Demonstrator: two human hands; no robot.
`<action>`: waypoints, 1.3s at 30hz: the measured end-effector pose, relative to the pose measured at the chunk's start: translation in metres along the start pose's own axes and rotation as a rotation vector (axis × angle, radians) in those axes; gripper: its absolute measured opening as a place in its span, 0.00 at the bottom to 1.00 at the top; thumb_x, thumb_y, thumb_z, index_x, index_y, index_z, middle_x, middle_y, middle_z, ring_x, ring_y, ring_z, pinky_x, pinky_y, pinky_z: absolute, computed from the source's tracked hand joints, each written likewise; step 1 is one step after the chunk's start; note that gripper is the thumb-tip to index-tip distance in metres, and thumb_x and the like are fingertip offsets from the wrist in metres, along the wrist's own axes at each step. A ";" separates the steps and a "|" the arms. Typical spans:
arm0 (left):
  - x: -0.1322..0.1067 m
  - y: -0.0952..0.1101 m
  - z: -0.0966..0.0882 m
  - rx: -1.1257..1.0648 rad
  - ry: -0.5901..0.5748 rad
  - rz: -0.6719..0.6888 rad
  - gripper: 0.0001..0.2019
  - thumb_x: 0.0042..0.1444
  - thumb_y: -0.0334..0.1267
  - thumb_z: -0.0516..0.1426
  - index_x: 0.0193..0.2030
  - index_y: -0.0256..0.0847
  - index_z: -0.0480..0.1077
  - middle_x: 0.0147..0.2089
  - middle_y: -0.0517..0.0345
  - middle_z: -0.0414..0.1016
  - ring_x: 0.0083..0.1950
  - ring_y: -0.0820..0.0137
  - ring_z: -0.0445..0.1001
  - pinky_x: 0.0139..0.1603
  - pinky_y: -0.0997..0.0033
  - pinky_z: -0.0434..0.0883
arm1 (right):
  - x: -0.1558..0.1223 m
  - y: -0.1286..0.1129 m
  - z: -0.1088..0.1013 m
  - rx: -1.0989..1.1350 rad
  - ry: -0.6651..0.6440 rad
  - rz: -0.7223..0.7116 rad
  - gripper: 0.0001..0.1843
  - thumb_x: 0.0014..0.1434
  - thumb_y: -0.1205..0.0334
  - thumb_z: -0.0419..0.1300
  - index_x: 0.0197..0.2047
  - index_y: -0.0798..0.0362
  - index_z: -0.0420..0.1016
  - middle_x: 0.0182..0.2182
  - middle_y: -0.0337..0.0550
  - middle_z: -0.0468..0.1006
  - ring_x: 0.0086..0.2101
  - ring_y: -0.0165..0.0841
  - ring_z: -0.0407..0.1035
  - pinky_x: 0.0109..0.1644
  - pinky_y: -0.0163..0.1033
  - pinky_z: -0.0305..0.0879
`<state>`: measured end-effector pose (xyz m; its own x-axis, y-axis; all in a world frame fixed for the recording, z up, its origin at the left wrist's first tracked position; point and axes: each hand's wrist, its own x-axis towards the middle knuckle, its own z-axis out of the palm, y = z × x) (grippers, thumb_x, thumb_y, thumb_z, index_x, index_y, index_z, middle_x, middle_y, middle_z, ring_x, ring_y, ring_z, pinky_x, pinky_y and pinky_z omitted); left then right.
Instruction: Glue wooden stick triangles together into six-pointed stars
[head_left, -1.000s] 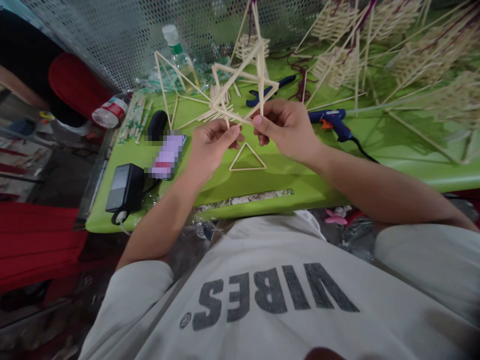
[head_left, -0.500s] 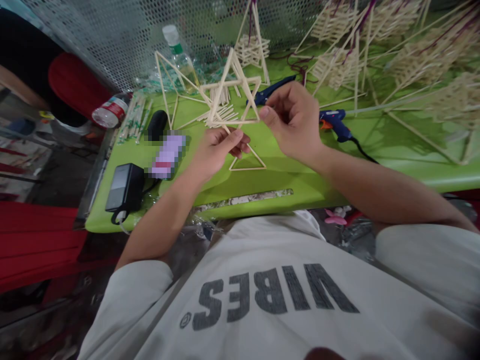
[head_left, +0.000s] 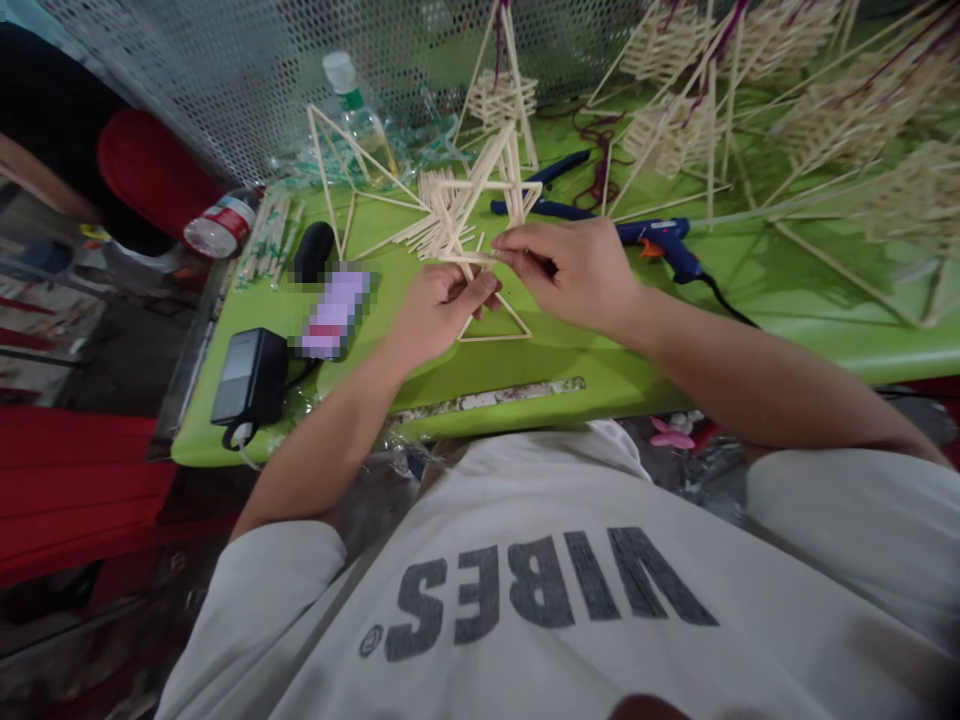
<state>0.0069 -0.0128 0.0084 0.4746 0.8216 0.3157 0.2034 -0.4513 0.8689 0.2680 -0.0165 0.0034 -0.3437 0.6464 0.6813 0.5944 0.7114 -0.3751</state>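
Observation:
A frame of pale wooden sticks (head_left: 455, 217), built of joined triangles, is tilted above the table. My left hand (head_left: 457, 303) is closed round its lower part, thumb on top. My right hand (head_left: 574, 265) has thumb and forefinger pinched at the frame's lower right corner; anything small between the fingertips is hidden. Under and behind the frame lies a pile of short loose sticks (head_left: 420, 234). A blue-handled tool (head_left: 551, 208), partly covered by the frame, rests beyond my right hand. A blue glue gun (head_left: 664, 238) with an orange trigger lies just right of that hand.
Finished stick hangings (head_left: 675, 135) with purple cord crowd the right back of the green table (head_left: 600, 372). Another stick frame (head_left: 321, 160), a bottle (head_left: 367, 125), a phone (head_left: 341, 310) and a black power bank (head_left: 251, 375) stand left. A person (head_left: 52, 110) is at far left.
The stick frame has turned and tipped, its top going right and its lower right corner coming in. My right hand has moved left and down with that corner. My left hand barely shifted.

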 end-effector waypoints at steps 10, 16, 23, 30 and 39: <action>-0.002 -0.003 -0.001 0.118 0.034 -0.003 0.33 0.81 0.74 0.68 0.38 0.46 0.88 0.33 0.53 0.89 0.28 0.68 0.79 0.32 0.66 0.73 | 0.002 0.001 -0.001 -0.046 -0.075 0.048 0.13 0.83 0.51 0.63 0.55 0.43 0.90 0.37 0.43 0.89 0.35 0.43 0.77 0.45 0.48 0.69; -0.002 0.000 0.001 0.036 0.032 -0.033 0.36 0.77 0.80 0.68 0.40 0.45 0.88 0.36 0.51 0.91 0.32 0.66 0.85 0.33 0.65 0.76 | 0.002 0.002 0.003 -0.105 -0.078 0.053 0.13 0.84 0.49 0.60 0.54 0.41 0.86 0.32 0.42 0.82 0.32 0.44 0.73 0.44 0.48 0.70; 0.003 -0.002 0.000 -0.115 0.056 -0.091 0.36 0.75 0.79 0.71 0.43 0.43 0.87 0.38 0.51 0.92 0.35 0.67 0.88 0.39 0.67 0.83 | 0.000 -0.004 -0.006 0.123 0.045 0.086 0.32 0.87 0.23 0.50 0.53 0.40 0.79 0.38 0.42 0.80 0.32 0.41 0.69 0.47 0.52 0.73; 0.008 -0.005 -0.001 -0.239 0.102 -0.172 0.33 0.80 0.75 0.69 0.43 0.43 0.84 0.35 0.55 0.88 0.32 0.70 0.86 0.37 0.69 0.83 | 0.002 -0.011 -0.018 0.318 0.285 0.139 0.30 0.85 0.19 0.54 0.49 0.37 0.71 0.37 0.40 0.71 0.33 0.45 0.64 0.47 0.56 0.73; 0.006 -0.005 -0.002 -0.287 0.094 -0.144 0.34 0.76 0.78 0.71 0.43 0.44 0.84 0.35 0.56 0.88 0.33 0.69 0.86 0.37 0.68 0.84 | 0.008 -0.017 -0.020 0.335 0.341 0.271 0.39 0.81 0.13 0.55 0.36 0.38 0.67 0.29 0.41 0.65 0.31 0.46 0.64 0.46 0.61 0.78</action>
<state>0.0072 -0.0048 0.0068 0.3750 0.9042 0.2043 0.0068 -0.2231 0.9748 0.2692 -0.0286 0.0278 0.0773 0.7321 0.6768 0.3461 0.6169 -0.7069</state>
